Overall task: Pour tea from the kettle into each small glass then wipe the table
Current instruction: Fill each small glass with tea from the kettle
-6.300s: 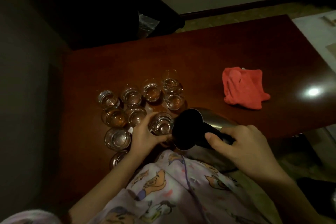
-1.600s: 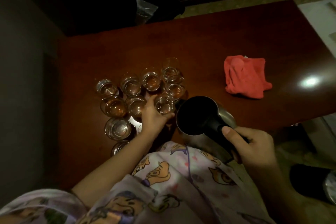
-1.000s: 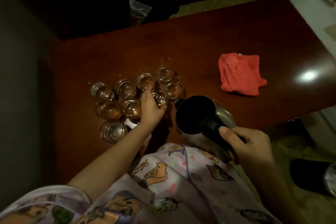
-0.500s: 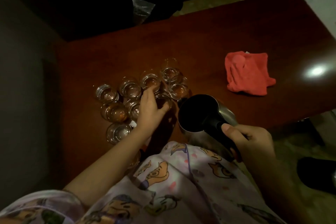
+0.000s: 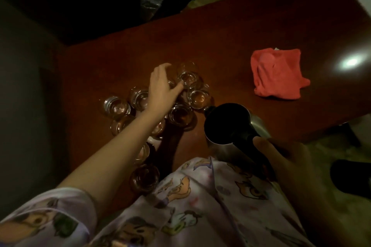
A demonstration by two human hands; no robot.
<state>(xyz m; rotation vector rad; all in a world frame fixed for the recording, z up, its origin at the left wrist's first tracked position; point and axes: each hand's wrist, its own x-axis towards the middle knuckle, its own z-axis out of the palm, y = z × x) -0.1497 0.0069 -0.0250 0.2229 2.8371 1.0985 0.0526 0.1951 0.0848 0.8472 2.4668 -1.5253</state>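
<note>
Left hand (image 5: 163, 86) reaching over the cluster of small glasses (image 5: 181, 115) on the red-brown table (image 5: 230, 32), fingers loosely curved around one at the far side, thumb near its neighbour; firm grip not discernible. Right hand (image 5: 281, 156) wrapped around the black handle of the steel kettle (image 5: 230, 124), held upright just right of the glasses. Red cloth (image 5: 278, 75) lying crumpled well to the right.

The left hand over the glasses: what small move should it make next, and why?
Probably close the left hand on the far glass beside its fingertips and draw it toward the kettle, which the right hand holds upright near the table's front edge.
</note>
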